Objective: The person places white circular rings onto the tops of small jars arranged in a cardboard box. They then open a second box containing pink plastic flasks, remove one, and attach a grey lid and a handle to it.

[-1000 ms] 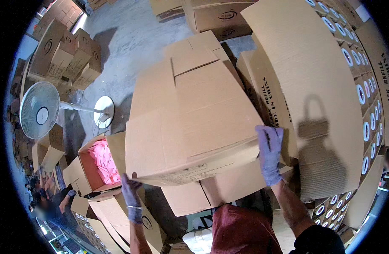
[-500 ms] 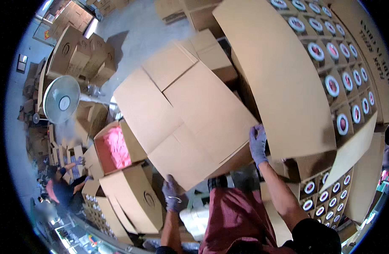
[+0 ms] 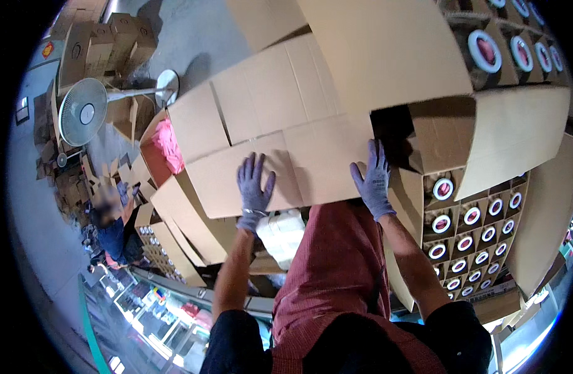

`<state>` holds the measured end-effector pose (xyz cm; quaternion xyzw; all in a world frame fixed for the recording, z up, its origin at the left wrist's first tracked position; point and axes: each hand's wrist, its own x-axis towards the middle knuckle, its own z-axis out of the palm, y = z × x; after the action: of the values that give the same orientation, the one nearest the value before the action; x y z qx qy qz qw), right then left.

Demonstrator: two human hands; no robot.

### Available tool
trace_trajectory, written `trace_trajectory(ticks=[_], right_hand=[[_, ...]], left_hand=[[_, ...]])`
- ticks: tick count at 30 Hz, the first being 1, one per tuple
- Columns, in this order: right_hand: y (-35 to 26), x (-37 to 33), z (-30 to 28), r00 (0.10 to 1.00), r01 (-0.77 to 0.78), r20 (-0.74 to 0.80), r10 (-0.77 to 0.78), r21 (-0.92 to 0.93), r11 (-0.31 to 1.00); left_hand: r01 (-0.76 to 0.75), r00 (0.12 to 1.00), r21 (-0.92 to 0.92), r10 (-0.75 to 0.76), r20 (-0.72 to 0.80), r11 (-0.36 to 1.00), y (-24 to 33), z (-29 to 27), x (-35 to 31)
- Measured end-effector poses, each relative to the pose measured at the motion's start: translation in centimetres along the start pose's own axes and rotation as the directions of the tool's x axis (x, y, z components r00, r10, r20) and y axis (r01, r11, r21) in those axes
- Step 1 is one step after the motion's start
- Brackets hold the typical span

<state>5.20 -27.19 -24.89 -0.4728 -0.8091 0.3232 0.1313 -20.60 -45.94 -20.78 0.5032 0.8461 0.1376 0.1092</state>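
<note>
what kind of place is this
Probably a warehouse or factory packing area: there are stacked brown cartons, boxed rows of white-rimmed round items, and another person off to the left.

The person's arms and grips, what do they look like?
The left grip and right grip wear purple-grey gloves. The right glove has small dark printing on its back, and a thin pale band circles the left glove's cuff. Both forearms are bare below black sleeves.

Beyond my fingers [image 3: 259,166] I see the grey floor [image 3: 205,34], with a white pedestal fan [image 3: 87,114] and stacked brown cartons [image 3: 101,51] standing on it.
</note>
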Motion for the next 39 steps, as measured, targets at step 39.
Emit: trace_trajectory(ticks=[39], right_hand=[[4.1, -0.7, 4.9, 0.684, 0.439, -0.543, -0.488, -0.228, 0.869]], left_hand=[[-0.433, 0.875, 0.210, 0.465, -0.137, 0.877, -9.4, 4.8, -1.1]])
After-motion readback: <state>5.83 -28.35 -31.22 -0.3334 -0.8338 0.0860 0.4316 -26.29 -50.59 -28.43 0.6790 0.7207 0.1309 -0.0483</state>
